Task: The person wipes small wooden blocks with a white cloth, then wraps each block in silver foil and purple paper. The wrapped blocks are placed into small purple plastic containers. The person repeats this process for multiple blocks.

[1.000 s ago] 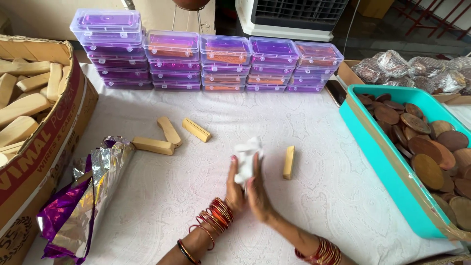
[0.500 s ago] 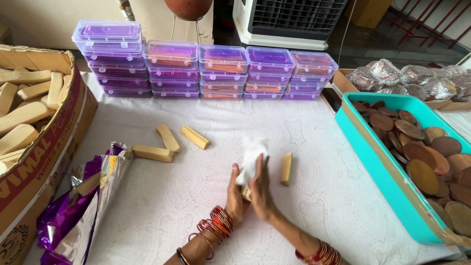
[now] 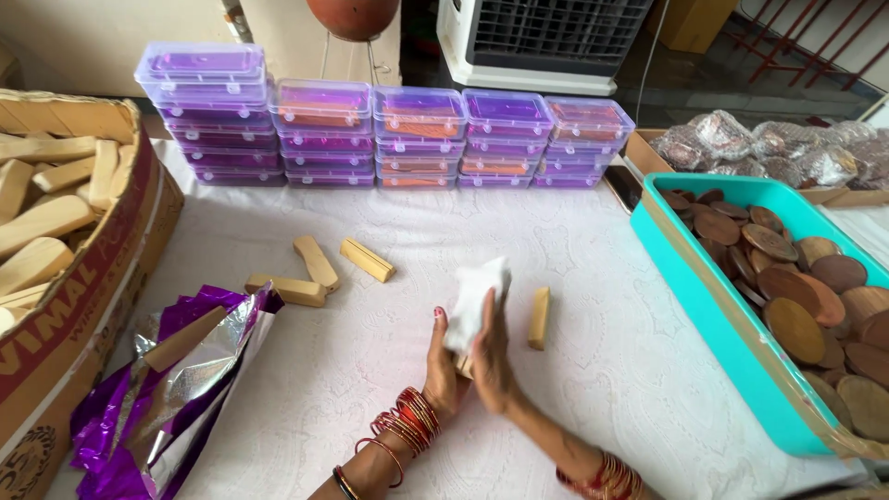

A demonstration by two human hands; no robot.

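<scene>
White cloth (image 3: 474, 301) between both hands (image 3: 468, 356), wooden block (image 3: 539, 318) just beside

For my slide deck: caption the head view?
Both hands press a white cloth around a wooden block on a white tablecloth.

The picture is bright and the light is soft and even. The white cloth (image 3: 593, 278) looks very pale, almost washed out. Shadows are small and faint, like the thin one beside the wood block (image 3: 538, 318). The foil (image 3: 176, 380) has shiny white spots of glare. The clear boxes (image 3: 419, 139) shine a little on their lids. The hands (image 3: 468, 356) look a bit blurry. Straight lines bend near the edges, like the cardboard box (image 3: 83, 278) on one side.
</scene>
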